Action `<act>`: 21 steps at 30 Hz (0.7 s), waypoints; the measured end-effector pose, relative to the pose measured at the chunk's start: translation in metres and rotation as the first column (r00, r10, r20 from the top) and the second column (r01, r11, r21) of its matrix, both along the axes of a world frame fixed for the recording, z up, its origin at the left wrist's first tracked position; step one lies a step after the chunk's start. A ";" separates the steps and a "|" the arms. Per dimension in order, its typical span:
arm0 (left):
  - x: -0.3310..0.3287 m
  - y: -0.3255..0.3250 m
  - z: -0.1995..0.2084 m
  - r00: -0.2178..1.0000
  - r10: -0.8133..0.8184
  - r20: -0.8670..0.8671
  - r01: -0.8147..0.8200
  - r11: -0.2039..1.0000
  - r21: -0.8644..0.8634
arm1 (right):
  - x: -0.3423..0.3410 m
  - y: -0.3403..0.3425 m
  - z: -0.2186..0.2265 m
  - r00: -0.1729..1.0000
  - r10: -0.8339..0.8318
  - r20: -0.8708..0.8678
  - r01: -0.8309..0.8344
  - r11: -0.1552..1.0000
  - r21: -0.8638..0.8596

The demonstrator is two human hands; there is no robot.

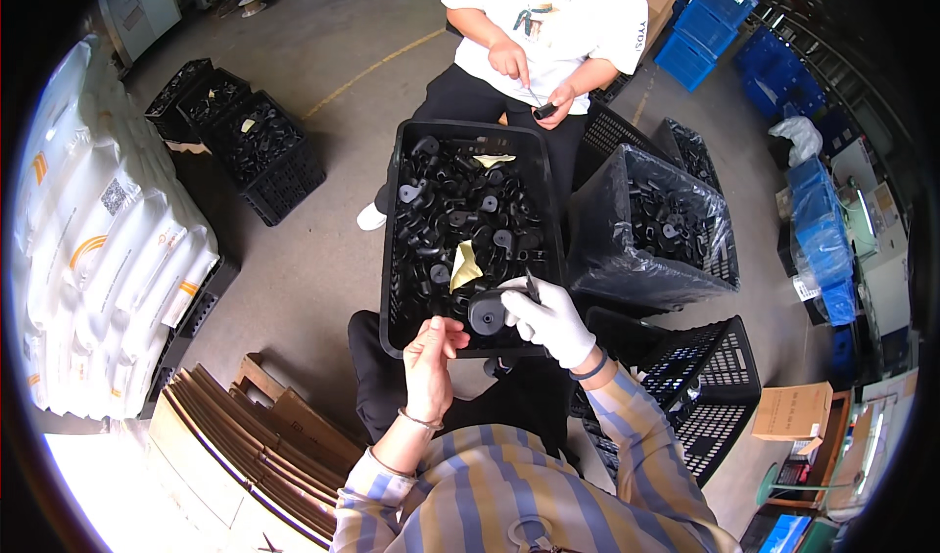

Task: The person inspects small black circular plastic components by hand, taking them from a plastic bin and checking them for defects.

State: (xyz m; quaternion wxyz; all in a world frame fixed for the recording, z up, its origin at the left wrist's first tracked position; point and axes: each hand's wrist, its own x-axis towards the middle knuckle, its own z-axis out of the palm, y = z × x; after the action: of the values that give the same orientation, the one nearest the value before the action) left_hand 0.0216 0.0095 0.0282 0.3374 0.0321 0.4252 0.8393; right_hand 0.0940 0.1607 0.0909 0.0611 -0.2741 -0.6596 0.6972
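Note:
My right hand (553, 323), in a white glove, is closed on a black plastic part (487, 313) with a round, flat face and a small centre hole. A thin dark pointed piece (532, 285) sticks up by its fingers; I cannot tell whether it is a tool. Just left of the part is my bare left hand (429, 362), its fingers loosely bent and apart with nothing seen in them. Both are over the near edge of a black crate (392, 259) filled with similar black parts (468, 195). A yellowish paper scrap (464, 265) lies on the parts.
Across the crate sits a person (548, 34) in a white shirt, holding a thin tool and a black part. To the right are a plastic-lined bin (612, 240) and a perforated black crate (720, 386). White sacks (117, 249) and cardboard sheets (245, 455) stand left.

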 end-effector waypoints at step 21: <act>0.002 0.005 -0.002 0.983 -0.158 -0.095 0.158 0.987 -0.004 | 0.005 -0.011 -0.013 0.991 0.023 -0.132 -0.013 0.997 0.071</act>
State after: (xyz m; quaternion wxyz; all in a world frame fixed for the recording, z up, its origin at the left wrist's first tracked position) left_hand 0.0237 0.0148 0.0259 0.3822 0.1065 0.4352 0.8082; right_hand 0.0990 0.1497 0.0779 0.1081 -0.2189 -0.6805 0.6909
